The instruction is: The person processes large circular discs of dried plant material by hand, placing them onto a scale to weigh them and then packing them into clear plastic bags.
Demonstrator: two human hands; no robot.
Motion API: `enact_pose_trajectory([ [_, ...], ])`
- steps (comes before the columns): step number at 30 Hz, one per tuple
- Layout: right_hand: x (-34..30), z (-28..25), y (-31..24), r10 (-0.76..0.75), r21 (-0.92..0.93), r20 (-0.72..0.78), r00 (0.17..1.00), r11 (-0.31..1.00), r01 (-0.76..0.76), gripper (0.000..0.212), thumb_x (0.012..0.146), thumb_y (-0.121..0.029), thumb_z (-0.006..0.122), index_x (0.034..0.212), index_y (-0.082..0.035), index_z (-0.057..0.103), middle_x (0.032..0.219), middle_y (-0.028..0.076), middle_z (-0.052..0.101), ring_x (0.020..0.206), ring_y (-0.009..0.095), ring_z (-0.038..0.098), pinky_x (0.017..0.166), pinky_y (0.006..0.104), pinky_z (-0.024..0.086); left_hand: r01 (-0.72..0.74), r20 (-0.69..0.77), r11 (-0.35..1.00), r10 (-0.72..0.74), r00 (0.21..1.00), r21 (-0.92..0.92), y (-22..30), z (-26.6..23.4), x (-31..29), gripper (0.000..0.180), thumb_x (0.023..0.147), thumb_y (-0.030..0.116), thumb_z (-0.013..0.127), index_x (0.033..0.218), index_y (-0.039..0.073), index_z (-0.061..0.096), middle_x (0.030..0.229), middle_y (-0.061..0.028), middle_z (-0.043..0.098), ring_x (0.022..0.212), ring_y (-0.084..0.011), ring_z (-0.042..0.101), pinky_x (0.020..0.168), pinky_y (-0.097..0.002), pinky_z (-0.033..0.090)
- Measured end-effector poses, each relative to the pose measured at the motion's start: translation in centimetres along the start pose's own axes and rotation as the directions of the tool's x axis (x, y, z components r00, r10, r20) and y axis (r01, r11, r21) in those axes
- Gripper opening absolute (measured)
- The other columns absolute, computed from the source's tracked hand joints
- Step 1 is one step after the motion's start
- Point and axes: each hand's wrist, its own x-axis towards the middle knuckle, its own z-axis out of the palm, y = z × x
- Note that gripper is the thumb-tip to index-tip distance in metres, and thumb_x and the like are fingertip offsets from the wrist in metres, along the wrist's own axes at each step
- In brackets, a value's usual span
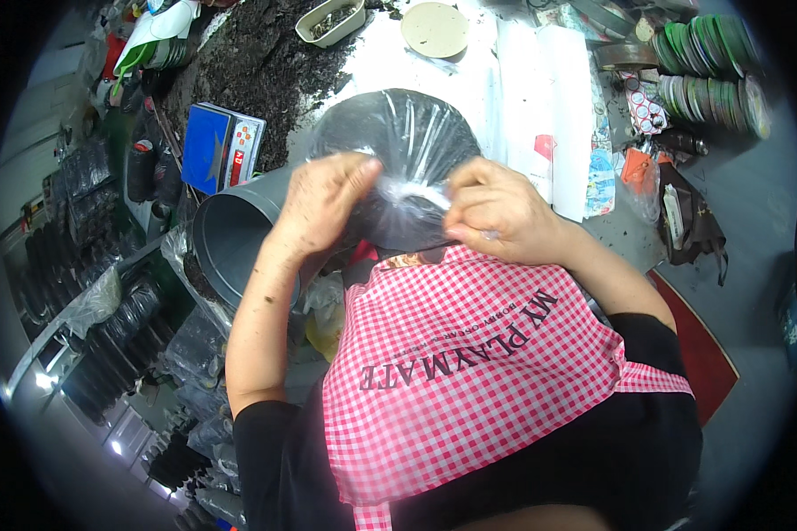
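Observation:
A clear plastic bag [390,124] packed with dark material stands upright before me at the table's near edge, its film drawn into pleats toward a whitish gathered neck [412,189]. My left hand [332,199] is closed at the left of the neck, fingers curled on the film. On the other side, my right hand [502,212] pinches the plastic between thumb and fingers, a bit of clear film showing by the thumb. Both hands are slightly blurred, and the fingertips are partly hidden.
Left of the bag lies a wide grey cylinder [230,232], its mouth toward me, beside a blue digital scale [208,149]. Dark loose flakes [257,62] cover the table's far left. Beyond are a cream tray [332,22] and round dish [436,31]; tape rolls [708,44] stand far right.

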Motion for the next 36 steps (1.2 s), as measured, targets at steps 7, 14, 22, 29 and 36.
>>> enact_pose_trajectory([
  [7, 3.0, 3.4, 2.7, 0.344, 0.767, 0.227, 0.911, 0.514, -0.385, 0.029, 0.095, -0.017, 0.059, 0.121, -0.007, 0.064, 0.109, 0.007, 0.064, 0.099, 0.013, 0.06, 0.086, 0.0255, 0.048, -0.143, -0.245, 0.908, 0.046, 0.968, -0.393, -1.0, 0.9, -1.1, 0.045, 0.098, 0.039, 0.048, 0.076, 0.003, 0.061, 0.079, -0.0055, 0.057, 0.076, -0.0165, 0.056, 0.073, -0.0268, 0.044],
  [14, 3.3, 6.1, 2.3, 0.031, 0.019, -0.022, 0.999, 0.999, -0.03, 0.028, 0.073, -0.015, 0.071, 0.1, -0.009, 0.066, 0.095, 0.01, 0.056, 0.092, 0.029, 0.057, 0.081, 0.0407, 0.047, -0.608, -0.249, 0.598, 0.789, 0.562, 0.522, 2.1, 4.1, -2.3, 0.028, 0.068, 0.029, 0.079, 0.088, 0.012, 0.071, 0.114, -0.0065, 0.057, 0.102, -0.0261, 0.056, 0.081, -0.037, 0.048],
  [22, 4.1, 2.9, 2.2, 0.181, 0.351, 0.143, 0.973, 0.91, -0.221, 0.02, 0.09, -0.023, 0.062, 0.098, -0.006, 0.071, 0.091, 0.008, 0.063, 0.087, 0.021, 0.062, 0.079, 0.0344, 0.049, -0.105, -0.34, 0.984, 0.148, 0.929, 0.141, 1.7, 2.4, -1.3, 0.014, 0.091, 0.014, 0.058, 0.089, 0.0, 0.061, 0.083, -0.0123, 0.054, 0.08, -0.0293, 0.058, 0.072, -0.0361, 0.046],
  [29, 3.2, 2.7, 1.8, 0.473, 0.701, 0.193, 0.86, 0.546, -0.458, 0.02, 0.09, -0.016, 0.065, 0.102, -0.001, 0.071, 0.09, 0.008, 0.071, 0.083, 0.011, 0.064, 0.08, 0.0273, 0.051, -0.173, -0.559, 0.97, 0.24, 0.794, 0.17, 2.2, 7.1, -4.2, 0.012, 0.081, 0.008, 0.07, 0.081, 0.003, 0.059, 0.094, -0.0145, 0.053, 0.089, -0.0301, 0.055, 0.08, -0.0404, 0.046],
  [36, 3.8, 0.9, 0.9, 0.057, 0.072, 0.142, 0.988, 0.995, -0.067, 0.005, 0.071, -0.005, 0.069, 0.074, -0.008, 0.067, 0.077, 0.0, 0.066, 0.077, 0.013, 0.063, 0.071, 0.0282, 0.048, -0.244, -0.435, 0.943, 0.126, 0.891, -0.225, 1.0, 6.3, -2.8, 0.031, 0.092, 0.023, 0.056, 0.114, 0.002, 0.049, 0.105, -0.017, 0.064, 0.092, -0.0325, 0.066, 0.079, -0.0385, 0.053],
])
